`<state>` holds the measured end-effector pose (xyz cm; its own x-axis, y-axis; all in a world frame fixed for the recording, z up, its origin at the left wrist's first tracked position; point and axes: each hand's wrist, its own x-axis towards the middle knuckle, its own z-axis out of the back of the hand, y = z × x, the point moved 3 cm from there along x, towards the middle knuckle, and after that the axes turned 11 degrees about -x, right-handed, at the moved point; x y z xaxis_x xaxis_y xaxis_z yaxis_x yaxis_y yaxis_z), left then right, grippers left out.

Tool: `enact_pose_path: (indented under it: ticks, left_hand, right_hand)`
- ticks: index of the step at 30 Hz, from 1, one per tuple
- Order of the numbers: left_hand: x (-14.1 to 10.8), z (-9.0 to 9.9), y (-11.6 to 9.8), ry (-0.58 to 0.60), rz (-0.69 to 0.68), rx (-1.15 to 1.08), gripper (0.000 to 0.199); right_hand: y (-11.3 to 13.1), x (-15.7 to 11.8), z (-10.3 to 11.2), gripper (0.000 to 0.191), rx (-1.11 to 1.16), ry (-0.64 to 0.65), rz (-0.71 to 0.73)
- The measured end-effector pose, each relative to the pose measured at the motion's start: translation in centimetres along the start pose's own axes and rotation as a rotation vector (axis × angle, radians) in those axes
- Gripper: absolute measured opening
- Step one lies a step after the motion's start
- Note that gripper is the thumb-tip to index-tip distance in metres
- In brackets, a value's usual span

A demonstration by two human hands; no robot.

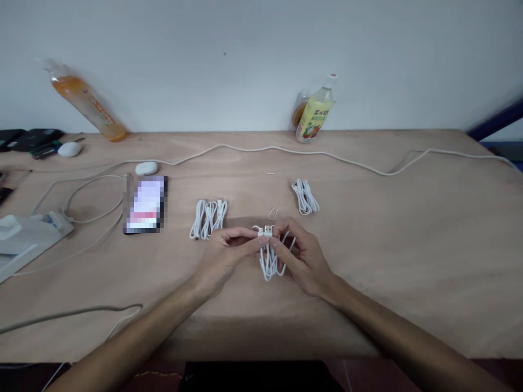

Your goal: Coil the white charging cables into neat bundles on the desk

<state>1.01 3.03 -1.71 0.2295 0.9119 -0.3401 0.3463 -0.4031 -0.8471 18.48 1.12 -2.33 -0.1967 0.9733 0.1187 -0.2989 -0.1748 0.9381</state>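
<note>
Between my hands is a white USB cable (268, 268), looped into a loose bundle with its connector ends side by side at the top. My left hand (224, 253) pinches it near the connectors from the left, thumb in front. From the right, my right hand (304, 256) grips the same spot, its thumb close to the other; some loops hang by its fingers. Just beyond the hands lies a short bent white tie (273, 213). Several coiled white cables (209, 218) rest to the left, partly behind my left hand. Another coiled bundle (305, 196) lies farther back right.
A phone (146, 206) and a white earbud case (146, 168) lie on the left. A long white cord (269, 148) crosses the table's back. An orange drink bottle (90, 106) and a yellow-labelled bottle (316, 111) stand by the wall. A white box-like object (28, 239) sits at far left.
</note>
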Motion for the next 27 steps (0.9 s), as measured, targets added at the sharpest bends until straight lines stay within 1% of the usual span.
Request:
enact_pose_path:
  ticks: [2, 3, 6, 9, 11, 15, 17, 20, 24, 27]
  left_hand:
    - [0.0, -0.1, -0.1, -0.004, -0.008, -0.024, 0.020]
    - [0.0, -0.1, -0.2, -0.001, -0.013, -0.046, 0.021]
    - [0.0, -0.3, -0.3, 0.011, -0.034, -0.119, 0.023]
    - [-0.1, -0.5, -0.6, 0.035, -0.054, -0.186, 0.026]
    - [-0.2, -0.6, -0.7, 0.061, -0.057, -0.223, 0.028]
    - [-0.3, -0.8, -0.9, 0.091, -0.049, -0.264, 0.032]
    - [-0.4, -0.8, -0.8, 0.111, -0.038, -0.273, 0.032]
    - [-0.5, -0.8, -0.6, 0.134, -0.040, -0.257, 0.030]
    - [-0.8, -0.9, -0.6, 0.164, -0.070, -0.162, 0.022]
    - [-0.9, -1.1, -1.0, 0.196, -0.110, -0.059, 0.015]
  right_hand:
    - [0.0, -0.1, -0.1, 0.017, 0.058, -0.018, -0.020]
    - [0.0, -0.1, -0.1, 0.018, 0.092, -0.031, -0.027]
    - [0.1, 0.0, -0.1, 0.030, 0.184, -0.063, -0.043]
    - [0.3, 0.2, -0.2, 0.040, 0.272, -0.064, -0.074]
    - [0.3, 0.2, -0.2, 0.044, 0.289, -0.070, -0.093]
    - [-0.1, -0.1, -0.3, 0.050, 0.248, -0.084, -0.112]
    - [-0.3, -0.3, -0.5, 0.056, 0.267, -0.046, -0.124]
    - [-0.2, -0.6, -1.1, 0.061, 0.316, 0.050, -0.144]
    - [0.1, -0.8, -1.8, 0.060, 0.386, 0.171, -0.194]
    - [0.3, -0.7, -2.1, 0.061, 0.432, 0.202, -0.208]
